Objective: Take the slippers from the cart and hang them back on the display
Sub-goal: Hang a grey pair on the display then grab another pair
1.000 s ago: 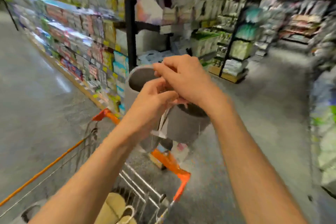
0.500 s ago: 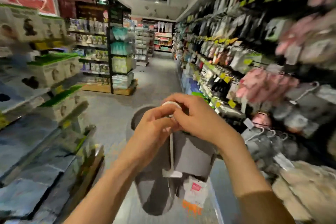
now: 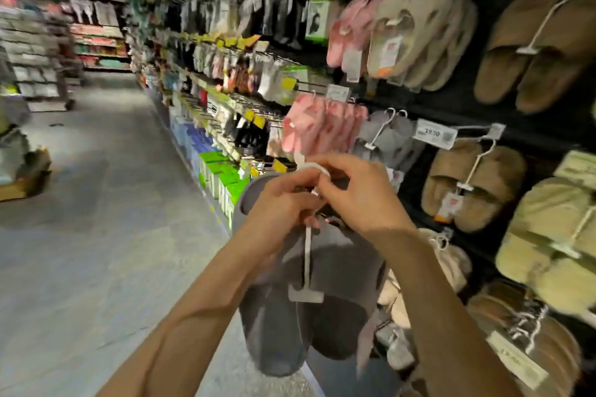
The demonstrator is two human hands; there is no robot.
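Observation:
A pair of grey slippers (image 3: pixel 335 271) hangs toes down from a white plastic hanger (image 3: pixel 306 263) in front of me. My left hand (image 3: pixel 280 203) and my right hand (image 3: pixel 358 190) both pinch the hanger's white hook at the top. The pair is held just short of the slipper display (image 3: pixel 467 126) on the right, level with a row of grey slippers (image 3: pixel 385 135) and pink slippers (image 3: pixel 317 126) on their pegs. The cart is out of view.
Brown fluffy slippers (image 3: pixel 474 184), beige pairs and cream pairs fill the pegs to the right, with a white price tag (image 3: pixel 433 134) on one peg. Shelves of socks and small goods run along the aisle. Open grey floor (image 3: pixel 106 203) lies to the left.
My view has swung from the cart to the right, onto the slipper display. Both hands have stayed on the hanger hook, and the grey pair has come close to the pegs.

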